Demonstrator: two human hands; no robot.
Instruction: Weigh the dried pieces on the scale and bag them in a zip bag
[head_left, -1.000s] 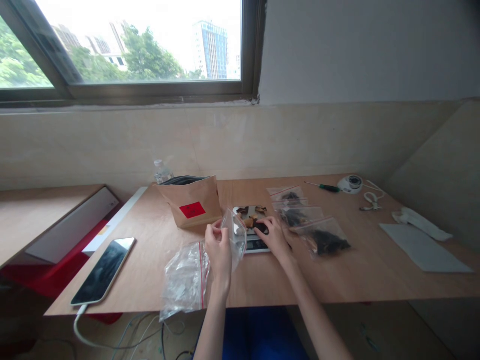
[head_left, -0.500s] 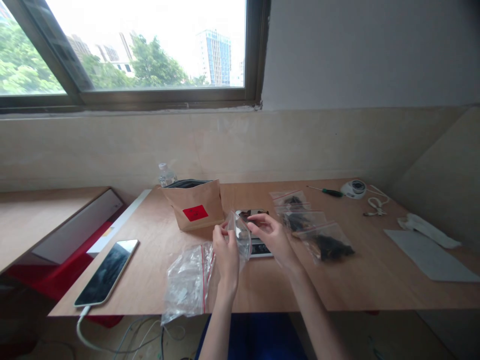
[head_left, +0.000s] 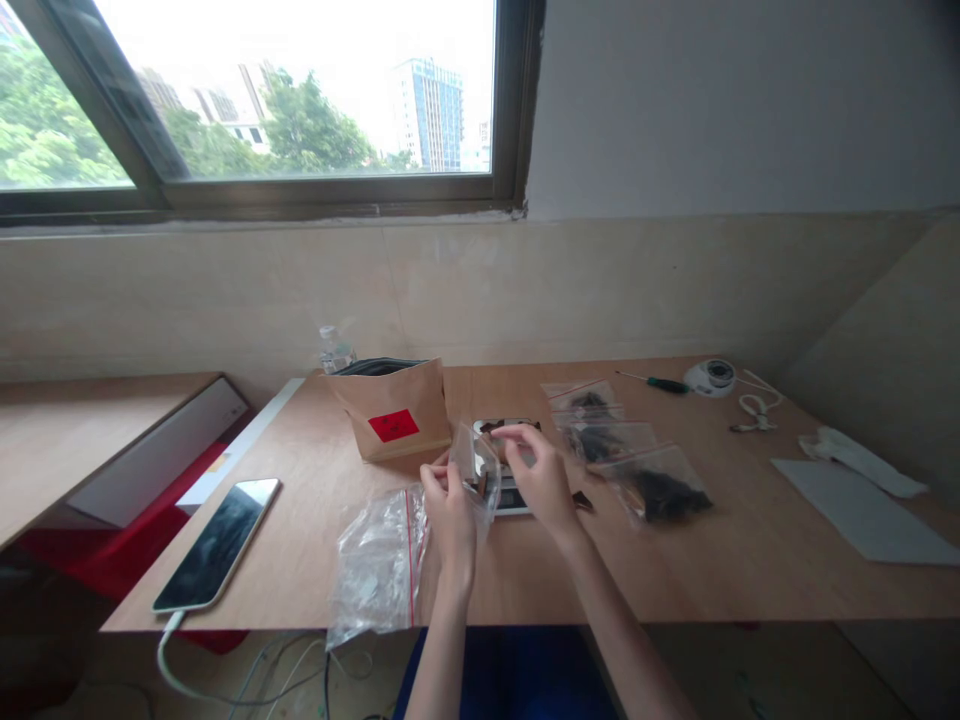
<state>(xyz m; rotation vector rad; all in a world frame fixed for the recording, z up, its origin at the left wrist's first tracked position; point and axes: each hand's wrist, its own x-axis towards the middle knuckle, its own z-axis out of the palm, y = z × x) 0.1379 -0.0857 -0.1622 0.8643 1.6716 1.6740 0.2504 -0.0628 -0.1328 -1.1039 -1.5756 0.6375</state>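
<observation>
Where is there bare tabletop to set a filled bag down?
Bare wood lies along the near edge, between the right hand and the grey sheet, below the filled bags. Another patch lies between the phone and the paper bag. Around the scale and both hands it is crowded.

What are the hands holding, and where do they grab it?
The left hand pinches a clear bag by its open top edge. The right hand is at the bag's mouth; whether its fingers hold anything cannot be told.
</observation>
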